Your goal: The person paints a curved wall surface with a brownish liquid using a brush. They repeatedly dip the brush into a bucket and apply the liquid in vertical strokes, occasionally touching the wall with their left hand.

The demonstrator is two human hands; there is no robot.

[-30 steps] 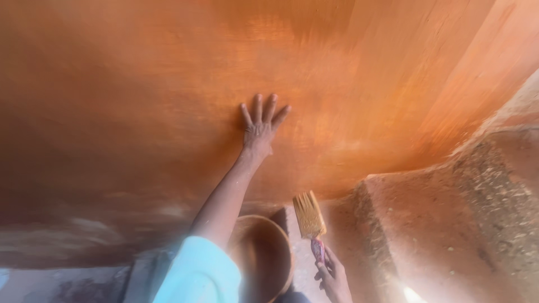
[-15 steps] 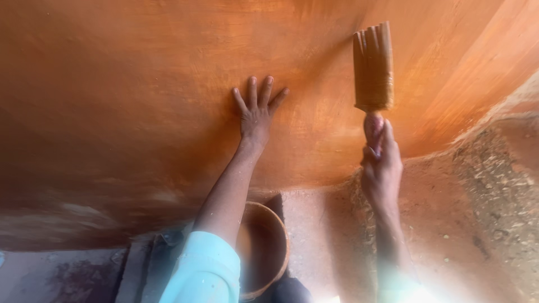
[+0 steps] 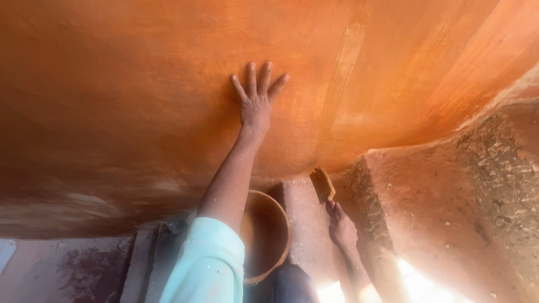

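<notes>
Fingers of my left hand [image 3: 256, 101] splay flat on the orange wall [image 3: 140, 84]; right hand [image 3: 341, 227] grips the brush [image 3: 323, 184] low beside the bowl [image 3: 268, 235]; painting step, I judge; next calls for a reload.

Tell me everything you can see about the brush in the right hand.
The flat wide straw-coloured brush is held low by the right hand, which grips its short handle; the fist hides most of it. Its pale tan bristles look stiff, stained with orange-brown wash. It points up and slightly left, clear of the orange plastered wall, above the grey ledge beside the round brown bowl.
</notes>
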